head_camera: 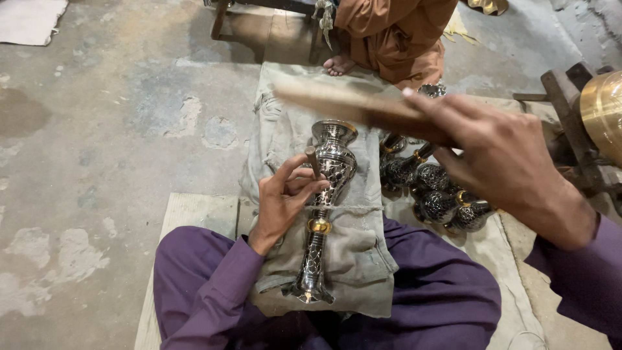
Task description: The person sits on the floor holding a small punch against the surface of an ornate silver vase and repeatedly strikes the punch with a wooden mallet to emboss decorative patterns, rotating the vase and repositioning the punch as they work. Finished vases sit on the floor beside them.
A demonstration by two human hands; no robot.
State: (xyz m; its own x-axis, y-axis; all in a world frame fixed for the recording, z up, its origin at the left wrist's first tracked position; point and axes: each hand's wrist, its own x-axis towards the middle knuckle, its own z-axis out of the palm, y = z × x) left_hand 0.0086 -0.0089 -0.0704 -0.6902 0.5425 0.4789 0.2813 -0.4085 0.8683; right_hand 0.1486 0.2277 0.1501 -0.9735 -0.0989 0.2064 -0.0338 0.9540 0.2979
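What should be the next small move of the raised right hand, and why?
Probably bring the wooden stick in the right hand down onto the small punch that the left hand holds against the metal vase; the stick is lifted above it.

Vase point(326, 207) lies lengthwise on cloth point(353, 253) across the lap, mouth away from the person. Left hand point(283, 201) on its left side, small punch point(312, 161) set against the body. Right hand point(502, 159) raised to the right, stick point(343, 104) above vase mouth. Pile of vases point(431, 188) right of it; seated person point(395, 35) behind
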